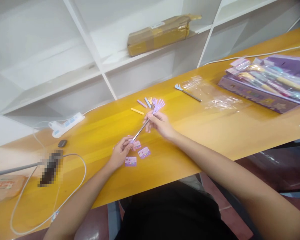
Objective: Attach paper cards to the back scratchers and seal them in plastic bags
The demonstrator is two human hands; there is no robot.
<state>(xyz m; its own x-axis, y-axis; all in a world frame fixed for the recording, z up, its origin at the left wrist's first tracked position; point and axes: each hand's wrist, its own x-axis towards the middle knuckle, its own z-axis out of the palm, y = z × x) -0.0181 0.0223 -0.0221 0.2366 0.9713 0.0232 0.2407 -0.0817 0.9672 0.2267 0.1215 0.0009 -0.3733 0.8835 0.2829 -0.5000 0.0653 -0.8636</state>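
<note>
1. White shelving (143,73) stands behind the desk (212,133), whose top is a yellow-orange wood colour.
2. At the far right of the desk sits a purple box (255,95), filled with clear-wrapped packages (270,81).
3. A brown taped parcel (157,36) lies on a shelf above the desk.
4. Crumpled clear plastic (223,101) lies just left of the box.
5. An orange packet (6,188) is at the desk's left edge, and a white power strip (68,125) lies farther back.
6. The purple-headed scratcher (140,130) is above the middle of the desk, slanting between both hands, its forked head up and away from the person.
7. The right hand (158,123) has its fingers gripping the rod just below that head; the left hand (121,151) pinches the lower end between thumb and fingers.
8. A blue-headed scratcher (190,94) lies well apart, near the plastic.
9. Small printed cards (143,152) lie beside the left hand.
10. Yellow, purple and blue strips (137,111) lie beyond the hands, near a yellow forked head (150,99); whether that rests on the desk, I cannot tell.
</note>
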